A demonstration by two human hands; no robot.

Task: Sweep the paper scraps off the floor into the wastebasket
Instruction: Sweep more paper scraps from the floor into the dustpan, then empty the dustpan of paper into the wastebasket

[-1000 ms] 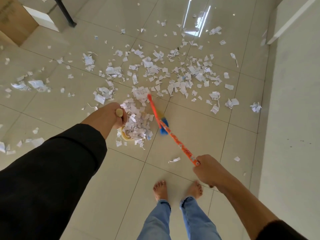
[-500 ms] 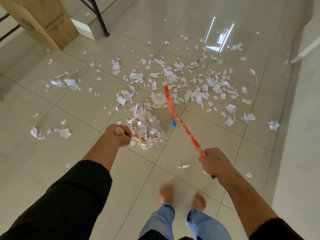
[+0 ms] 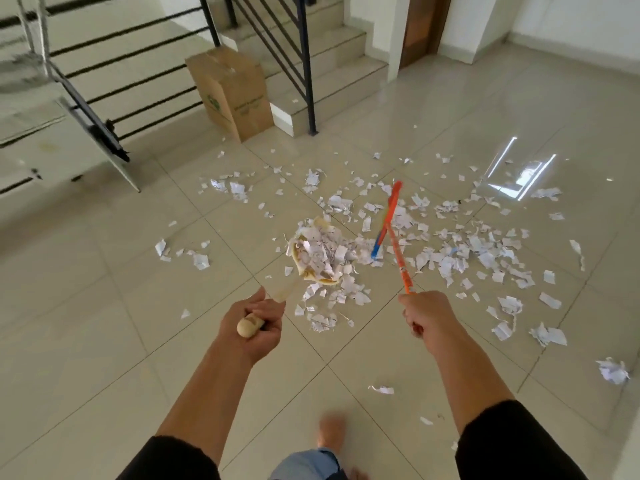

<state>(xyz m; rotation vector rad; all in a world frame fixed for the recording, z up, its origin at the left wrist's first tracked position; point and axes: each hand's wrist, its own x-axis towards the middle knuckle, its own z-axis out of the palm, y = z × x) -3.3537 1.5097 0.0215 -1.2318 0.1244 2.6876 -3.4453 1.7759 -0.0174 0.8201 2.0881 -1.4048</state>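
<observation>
The left hand [image 3: 254, 325] grips the cream handle of a dustpan [image 3: 313, 258]; its pan is heaped with paper scraps [image 3: 467, 244] that hide most of its surface. The right hand [image 3: 427, 320] grips an orange broom [image 3: 394, 237]; its blue head is partly buried among scraps scattered across the tiled floor [image 3: 104, 323]. A brown cardboard box [image 3: 232, 93] stands by the stairs [image 3: 332, 46]. One bare foot is blurred.

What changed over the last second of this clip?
The dustpan, heaped with scraps, has come up off the floor; the view rose toward the cardboard box. Unchanged: left hand grips the dustpan handle, right hand the broom; scraps litter the tiles.
</observation>
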